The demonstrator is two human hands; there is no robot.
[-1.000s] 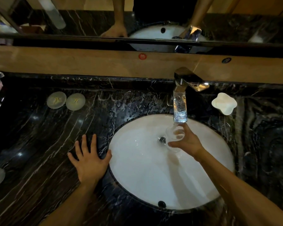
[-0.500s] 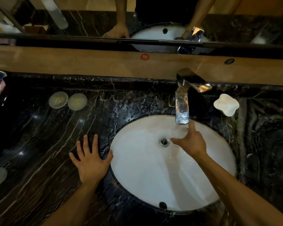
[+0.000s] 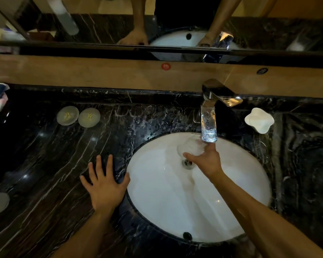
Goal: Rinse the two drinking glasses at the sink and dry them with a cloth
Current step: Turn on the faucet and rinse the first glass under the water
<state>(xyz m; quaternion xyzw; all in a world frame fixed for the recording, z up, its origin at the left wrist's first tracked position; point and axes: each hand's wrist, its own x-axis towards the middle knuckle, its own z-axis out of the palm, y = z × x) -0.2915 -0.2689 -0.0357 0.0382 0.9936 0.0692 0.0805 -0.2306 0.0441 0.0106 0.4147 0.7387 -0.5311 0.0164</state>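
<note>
Dark veined marble countertop (image 3: 45, 164) surrounds a white oval sink (image 3: 175, 211), with a mirror along the back wall. I have my right hand (image 3: 207, 161) over the drain, fingers wrapped round a clear drinking glass (image 3: 189, 148), which sits blurred just under the spout of the chrome faucet (image 3: 209, 116). Water appears to run into or over it. My left hand (image 3: 105, 185) lies flat and open on the counter at the basin's left rim, holding nothing. I judge the first rinse to be under way; a second glass cannot be confirmed, and no drying cloth is plainly seen. Risks noted: wet glass held one-handed may slip and strike the porcelain, and the rim sits close enough to the metal spout to chip against it if lifted carelessly.
</note>
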